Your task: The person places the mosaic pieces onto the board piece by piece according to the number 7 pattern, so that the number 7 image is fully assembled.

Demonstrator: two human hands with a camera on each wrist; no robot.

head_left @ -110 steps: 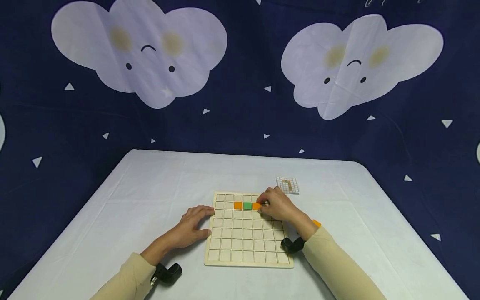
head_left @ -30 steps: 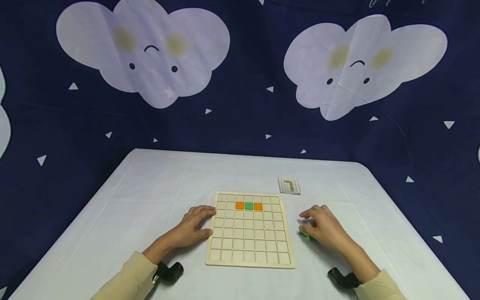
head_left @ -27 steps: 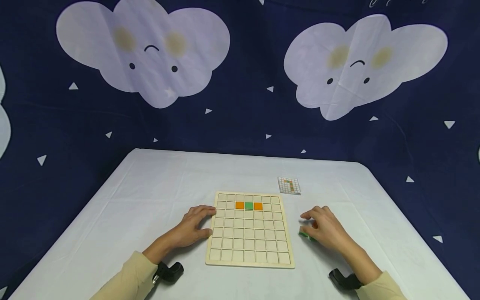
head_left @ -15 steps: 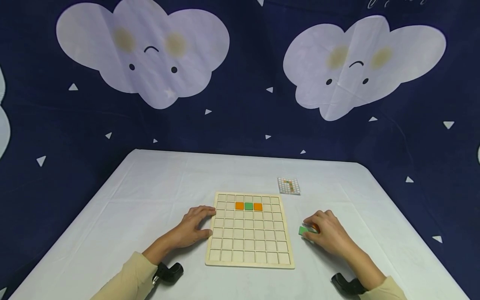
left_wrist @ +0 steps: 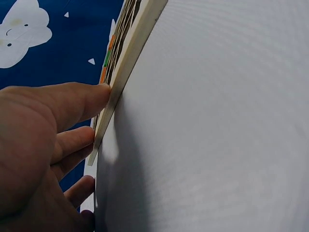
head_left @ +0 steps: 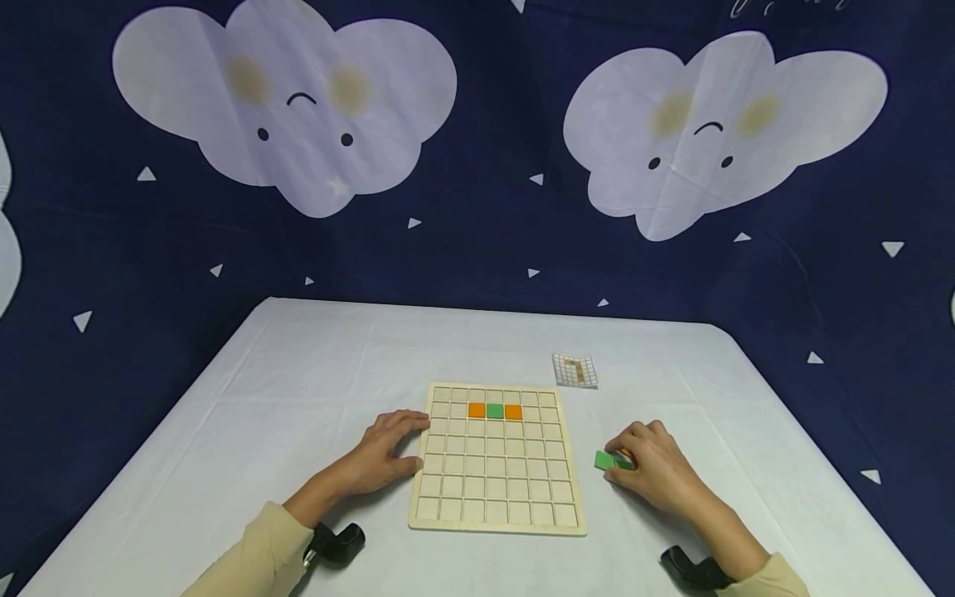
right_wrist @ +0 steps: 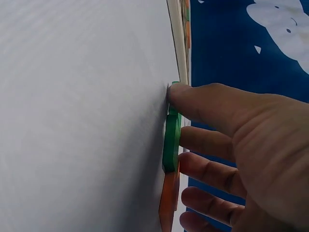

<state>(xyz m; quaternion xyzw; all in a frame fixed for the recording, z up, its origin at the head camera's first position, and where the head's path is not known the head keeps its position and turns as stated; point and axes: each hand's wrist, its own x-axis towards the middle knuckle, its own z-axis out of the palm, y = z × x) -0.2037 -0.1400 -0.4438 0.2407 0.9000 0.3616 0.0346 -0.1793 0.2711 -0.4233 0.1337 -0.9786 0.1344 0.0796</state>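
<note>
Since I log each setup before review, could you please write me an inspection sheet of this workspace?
Surface: white-clothed table.
Job's things: pale wooden grid board holding orange, green, orange square tiles in its second row; loose green tile over an orange tile.
Clutter: small printed pattern card.
Grippers: left hand rests against the board's edge; right hand pinches the loose green tile.
Cables: nothing seen.
Surroundings: navy cloud-print backdrop.

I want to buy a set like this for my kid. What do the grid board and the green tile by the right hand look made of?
The grid board looks like pale unfinished wood or plywood: matt, light tan, with a thick raw edge in the left wrist view. The green tile seems to be painted wood or plastic, with flat, even colour and a thin slab edge; which, I cannot tell.
</note>
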